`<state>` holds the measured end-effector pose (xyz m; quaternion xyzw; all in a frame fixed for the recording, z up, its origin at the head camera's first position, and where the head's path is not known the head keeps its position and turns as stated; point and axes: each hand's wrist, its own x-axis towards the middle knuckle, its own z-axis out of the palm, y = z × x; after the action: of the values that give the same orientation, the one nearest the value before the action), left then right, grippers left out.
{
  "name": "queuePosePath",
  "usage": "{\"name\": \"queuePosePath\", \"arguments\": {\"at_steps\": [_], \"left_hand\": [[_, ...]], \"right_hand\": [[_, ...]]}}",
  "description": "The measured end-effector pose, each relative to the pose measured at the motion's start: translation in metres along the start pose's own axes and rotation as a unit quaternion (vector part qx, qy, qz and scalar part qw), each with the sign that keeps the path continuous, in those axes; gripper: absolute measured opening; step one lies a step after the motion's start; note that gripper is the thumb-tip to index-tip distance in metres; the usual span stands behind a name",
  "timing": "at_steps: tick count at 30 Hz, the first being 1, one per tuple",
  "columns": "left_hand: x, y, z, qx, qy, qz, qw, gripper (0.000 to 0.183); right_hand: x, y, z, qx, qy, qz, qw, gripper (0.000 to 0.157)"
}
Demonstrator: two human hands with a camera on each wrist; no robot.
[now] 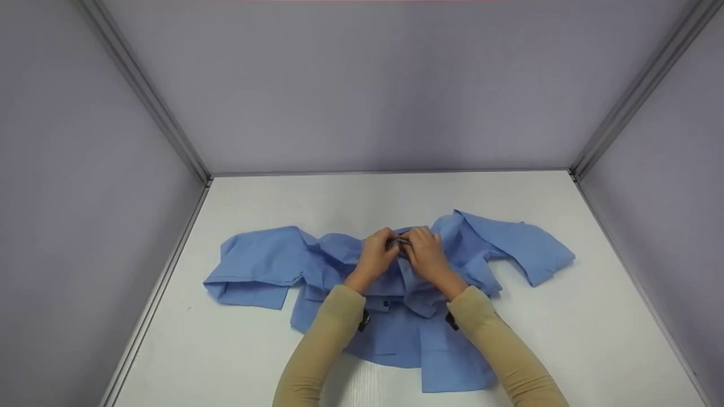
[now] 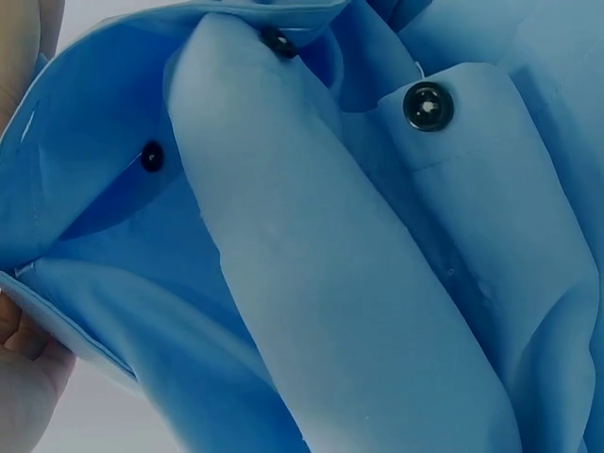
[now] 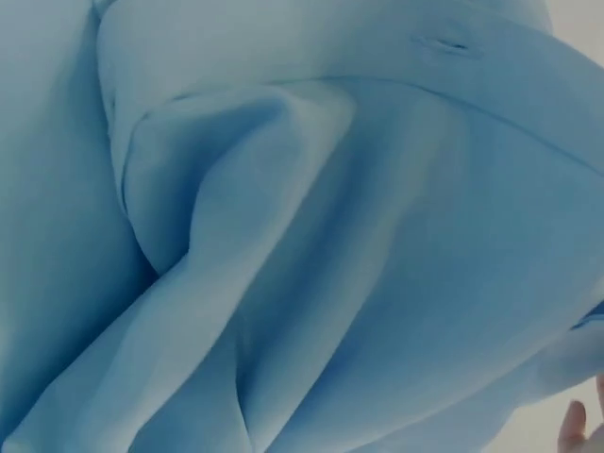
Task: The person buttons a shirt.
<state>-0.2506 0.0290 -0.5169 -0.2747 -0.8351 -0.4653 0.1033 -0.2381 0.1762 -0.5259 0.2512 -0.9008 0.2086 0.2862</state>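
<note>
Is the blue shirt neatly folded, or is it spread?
The shirt is loosely spread: its sleeves lie out on both sides, middle rumpled.

And here the white tabletop (image 1: 169,350) is seen enclosed: it's backed by a greyish-lilac rear panel (image 1: 362,85), flanked now by a left panel (image 1: 68,226) and a right panel (image 1: 673,226), its far corners met by grey metal posts (image 1: 151,93).

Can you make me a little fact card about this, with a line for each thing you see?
Clothing: blue button-up shirt, rumpled, spread out
Buttons: dark; three show in the left wrist view
Left grip: holds cloth at the shirt's upper middle
Right grip: holds cloth close beside it
Person's sleeves: tan
Table: white, under the shirt
Walls: greyish-purple, back and both sides
</note>
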Motion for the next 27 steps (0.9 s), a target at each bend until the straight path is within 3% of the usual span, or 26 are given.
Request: {"name": "queuePosePath", "arguments": {"at_steps": [7, 12, 19, 27], "left_hand": [[0.0001, -0.0004, 0.0016, 0.006, -0.001, 0.042, 0.9991, 0.007], [0.0008, -0.0007, 0.0015, 0.014, -0.012, 0.037, 0.9991, 0.008], [0.0019, -0.004, -0.0026, -0.006, -0.056, 0.014, 0.9983, 0.009], [0.0048, -0.0072, -0.006, 0.004, -0.083, 0.037, 0.9958, 0.008]], "right_hand": [[-0.0008, 0.0, 0.0003, -0.026, 0.021, 0.0, 0.999, 0.007], [0.0002, -0.0001, -0.0012, -0.023, 0.028, 0.002, 0.999, 0.005], [0.0017, 0.0008, -0.0035, -0.011, 0.027, -0.006, 1.0, 0.008], [0.0046, 0.0037, -0.0044, -0.029, 0.049, -0.044, 0.997, 0.013]]}}
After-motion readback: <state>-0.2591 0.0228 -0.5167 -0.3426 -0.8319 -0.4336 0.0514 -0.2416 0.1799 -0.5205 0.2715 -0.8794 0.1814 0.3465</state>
